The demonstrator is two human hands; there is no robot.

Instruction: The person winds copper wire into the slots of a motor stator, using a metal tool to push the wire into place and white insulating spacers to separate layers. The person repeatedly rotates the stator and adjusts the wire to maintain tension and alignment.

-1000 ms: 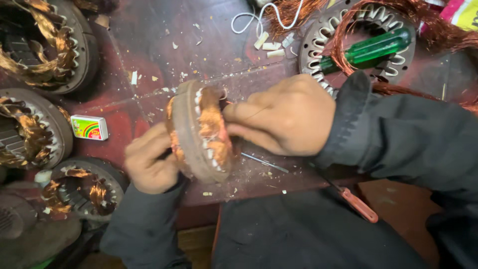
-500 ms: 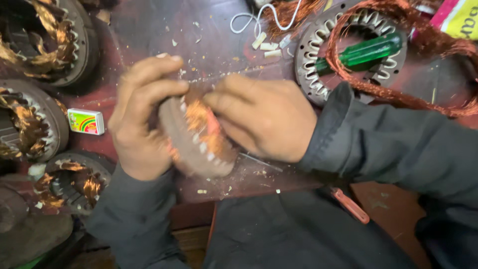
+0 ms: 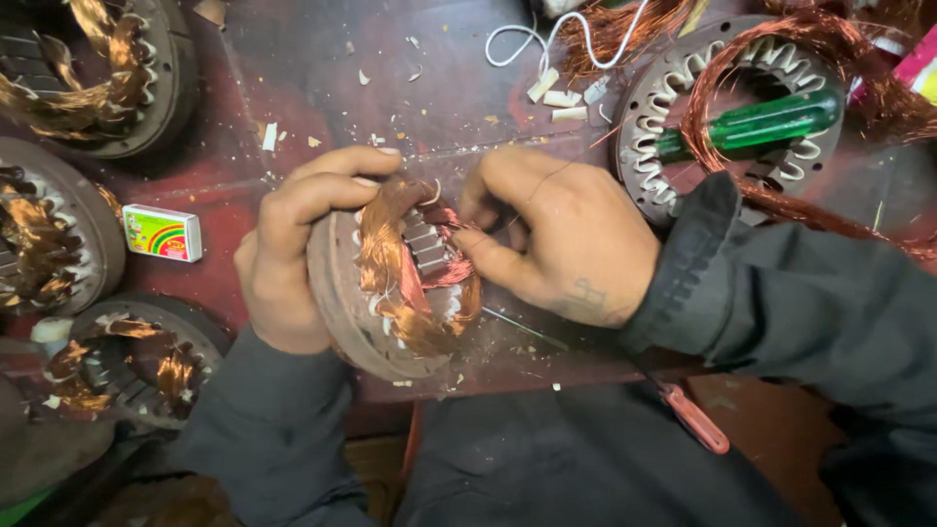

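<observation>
My left hand (image 3: 293, 244) grips a round metal stator (image 3: 390, 283) by its outer rim and holds it tilted on edge over the dark red bench. Copper winding (image 3: 390, 263) loops around the stator's inner slots. My right hand (image 3: 556, 234) pinches the copper wire on the stator's right side, thumb and fingers closed on the coil. Both sleeves are dark grey.
Another stator (image 3: 727, 117) with loose copper wire and a green-handled screwdriver (image 3: 752, 122) lies at the upper right. Several wound stators (image 3: 88, 78) sit along the left. A small colourful matchbox (image 3: 161, 232) lies to the left; a red-handled tool (image 3: 693, 418) rests near my lap.
My left hand slid from over the stator's top to its left rim. The stator turned so its open face and copper coils now show. My right hand moved onto the coil.
</observation>
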